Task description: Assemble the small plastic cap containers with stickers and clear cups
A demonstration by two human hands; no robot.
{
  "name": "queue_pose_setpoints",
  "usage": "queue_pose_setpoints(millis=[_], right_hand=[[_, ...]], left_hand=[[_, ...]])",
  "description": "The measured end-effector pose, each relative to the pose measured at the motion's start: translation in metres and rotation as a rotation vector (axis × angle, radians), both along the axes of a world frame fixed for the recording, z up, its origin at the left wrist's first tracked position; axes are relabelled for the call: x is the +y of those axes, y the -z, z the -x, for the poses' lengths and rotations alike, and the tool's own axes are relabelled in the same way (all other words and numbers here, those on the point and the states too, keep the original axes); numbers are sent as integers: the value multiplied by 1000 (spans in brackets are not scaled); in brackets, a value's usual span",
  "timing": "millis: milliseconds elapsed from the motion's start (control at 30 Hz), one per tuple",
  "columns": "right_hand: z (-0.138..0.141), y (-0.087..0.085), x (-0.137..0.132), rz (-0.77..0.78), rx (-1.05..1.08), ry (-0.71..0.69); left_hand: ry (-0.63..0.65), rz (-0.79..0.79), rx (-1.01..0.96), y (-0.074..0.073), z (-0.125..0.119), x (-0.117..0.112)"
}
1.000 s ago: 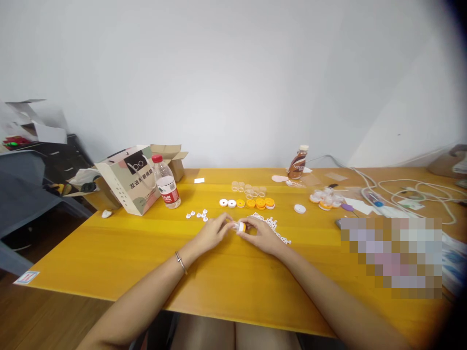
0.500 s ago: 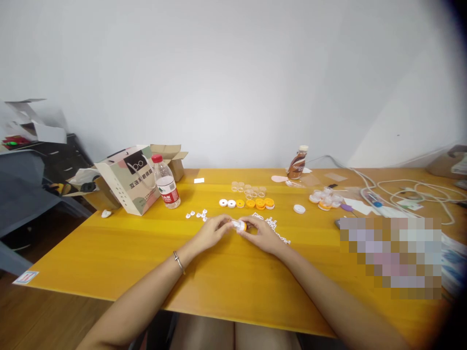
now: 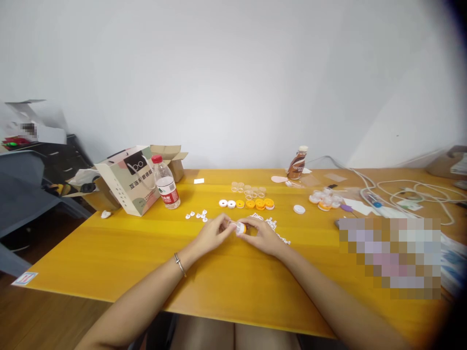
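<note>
Over the middle of the table, my left hand (image 3: pixel 213 233) pinches a clear plastic ring or cup (image 3: pixel 230 223). My right hand (image 3: pixel 262 235) grips a small round white-and-orange plastic piece (image 3: pixel 241 228) close beside it. The two parts are almost touching; fingers hide some of each. White lattice-like plastic pieces (image 3: pixel 272 223) lie beyond my right hand. Small white pegged discs (image 3: pixel 198 215) are scattered to the left of my left hand. Farther back runs a row of white rings (image 3: pixel 231 204) and orange rings (image 3: pixel 250 204), with several clear cups (image 3: pixel 248 189) behind them.
A water bottle (image 3: pixel 167 187) and paper bag (image 3: pixel 133 182) stand at the left. At the back is a brown drink bottle (image 3: pixel 296 164). A white disc (image 3: pixel 299 209), a cluster of clear-and-orange pieces (image 3: pixel 326 199) and white cables (image 3: pixel 394 187) lie on the right.
The clear part in my left hand now shows as a ring just left of the white-and-orange piece, whose white side is more visible. Both hands have barely shifted.
</note>
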State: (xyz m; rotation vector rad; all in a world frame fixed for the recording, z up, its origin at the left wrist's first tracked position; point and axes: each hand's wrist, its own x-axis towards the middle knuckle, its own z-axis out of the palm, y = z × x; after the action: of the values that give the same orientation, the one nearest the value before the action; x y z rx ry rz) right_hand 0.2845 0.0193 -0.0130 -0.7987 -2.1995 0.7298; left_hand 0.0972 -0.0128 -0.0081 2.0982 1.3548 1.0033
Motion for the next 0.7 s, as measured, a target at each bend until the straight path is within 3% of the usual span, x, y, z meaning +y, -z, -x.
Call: queue_pose_setpoints(millis=[267,400,467,567,700], right_hand=[[1,-6,-6,30,7,-54],[-5,-2,13,119,222,23],[-20,-2,33,133,446,200],[-58,-1,67,93,738,608],[-114,8,93,21,603,1034]], left_hand=[[44,-69,22,-3,-2,-6],[4,-97,-35,-4,-1,-3],[-16,-108,-48,-5,2,-2],[-4,-102,-19,-5,5,-2],[50,-61,33,-3,5,-4]])
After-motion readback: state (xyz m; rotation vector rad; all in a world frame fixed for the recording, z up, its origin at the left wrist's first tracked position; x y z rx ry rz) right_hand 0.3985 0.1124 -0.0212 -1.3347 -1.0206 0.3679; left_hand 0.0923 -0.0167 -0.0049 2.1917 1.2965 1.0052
